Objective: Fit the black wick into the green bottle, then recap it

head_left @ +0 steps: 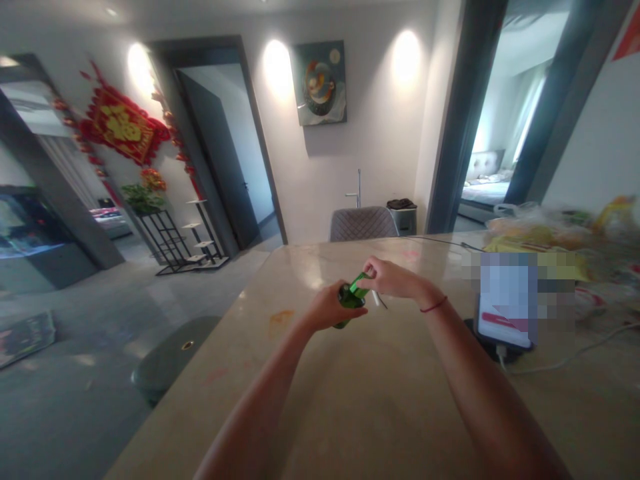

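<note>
My left hand is wrapped around a small dark green container held just above the beige table. My right hand pinches a bright green strip or piece that sticks out of the container's top, and a thin white stick-like object pokes out below its fingers. A red string circles my right wrist. Both hands meet over the middle of the table. What the green strip is I cannot make out.
A phone on a stand with a white cable sits at the right. Plastic bags and packages crowd the far right of the table. A grey chair stands at the far end and another seat at the left edge.
</note>
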Motion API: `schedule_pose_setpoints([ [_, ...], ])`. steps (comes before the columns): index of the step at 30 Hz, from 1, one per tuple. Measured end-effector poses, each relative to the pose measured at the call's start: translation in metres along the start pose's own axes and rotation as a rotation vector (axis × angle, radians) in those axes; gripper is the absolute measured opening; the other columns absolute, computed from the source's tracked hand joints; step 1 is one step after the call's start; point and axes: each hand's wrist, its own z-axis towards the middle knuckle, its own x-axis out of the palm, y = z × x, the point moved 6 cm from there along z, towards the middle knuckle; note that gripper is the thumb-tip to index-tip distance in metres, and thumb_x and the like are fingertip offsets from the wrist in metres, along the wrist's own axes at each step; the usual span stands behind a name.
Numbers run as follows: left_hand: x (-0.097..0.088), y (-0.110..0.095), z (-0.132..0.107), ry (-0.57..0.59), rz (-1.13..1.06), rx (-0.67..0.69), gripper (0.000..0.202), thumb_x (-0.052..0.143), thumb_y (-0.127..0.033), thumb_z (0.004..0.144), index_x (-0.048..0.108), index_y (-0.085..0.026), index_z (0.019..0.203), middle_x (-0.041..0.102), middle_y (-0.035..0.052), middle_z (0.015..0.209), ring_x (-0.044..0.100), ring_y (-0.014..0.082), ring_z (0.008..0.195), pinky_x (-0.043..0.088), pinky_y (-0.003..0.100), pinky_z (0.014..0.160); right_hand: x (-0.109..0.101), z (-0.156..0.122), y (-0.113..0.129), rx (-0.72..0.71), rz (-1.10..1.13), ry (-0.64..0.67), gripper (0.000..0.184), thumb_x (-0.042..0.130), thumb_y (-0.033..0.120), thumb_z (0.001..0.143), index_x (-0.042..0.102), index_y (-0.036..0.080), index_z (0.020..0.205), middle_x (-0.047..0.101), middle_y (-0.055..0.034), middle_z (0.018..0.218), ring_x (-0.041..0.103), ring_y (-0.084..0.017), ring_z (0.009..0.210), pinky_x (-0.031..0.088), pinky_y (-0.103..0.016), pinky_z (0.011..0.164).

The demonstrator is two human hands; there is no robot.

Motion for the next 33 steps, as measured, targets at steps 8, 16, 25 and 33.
schedule_pose_setpoints([
  [8, -0.0034, -0.0011, -0.0005, -0.022, 0.007, 0.001, 0.061, 0.066, -0.058, 0.055, 0.056, -0.018, 0.101, 0.064, 0.0035, 0.083, 0.058, 0.0173, 0.074, 0.045, 0.027, 0.067, 0.0009, -0.0013, 0.0026, -0.013, 0.081, 0.030, 0.031, 0.049, 0.046, 0.079, 0.051, 0.016, 0.085, 0.060, -0.0021, 0.068, 0.051, -0.011, 0.056, 0.035, -0.021, 0.051],
  [16, -0.0056, -0.0016, -0.0005, -0.035, -0.004, 0.000, 0.060, 0.067, -0.056, 0.055, 0.056, -0.018, 0.099, 0.064, 0.0036, 0.083, 0.057, 0.0176, 0.074, 0.044, 0.028, 0.067, -0.0008, 0.0006, 0.0003, -0.048, 0.106, -0.009, 0.029, 0.056, 0.042, 0.076, 0.052, 0.015, 0.088, 0.060, -0.0042, 0.078, 0.055, -0.013, 0.066, 0.040, -0.023, 0.059],
  [25, -0.0040, 0.0019, -0.0002, -0.035, -0.011, -0.008, 0.059, 0.067, -0.057, 0.055, 0.056, -0.017, 0.098, 0.063, 0.0027, 0.081, 0.056, 0.0164, 0.073, 0.044, 0.027, 0.066, -0.0045, -0.0027, 0.0070, -0.104, 0.126, -0.027, 0.035, 0.061, 0.035, 0.072, 0.050, 0.014, 0.098, 0.059, -0.0069, 0.092, 0.055, -0.013, 0.073, 0.042, -0.024, 0.066],
  [33, -0.0031, 0.0028, -0.0003, -0.021, 0.013, -0.001, 0.062, 0.067, -0.058, 0.054, 0.055, -0.019, 0.101, 0.063, 0.0035, 0.083, 0.057, 0.0178, 0.074, 0.044, 0.028, 0.066, -0.0020, -0.0018, 0.0040, -0.132, 0.125, 0.032, 0.030, 0.063, 0.036, 0.071, 0.056, 0.014, 0.091, 0.061, -0.0036, 0.079, 0.056, -0.012, 0.067, 0.042, -0.023, 0.060],
])
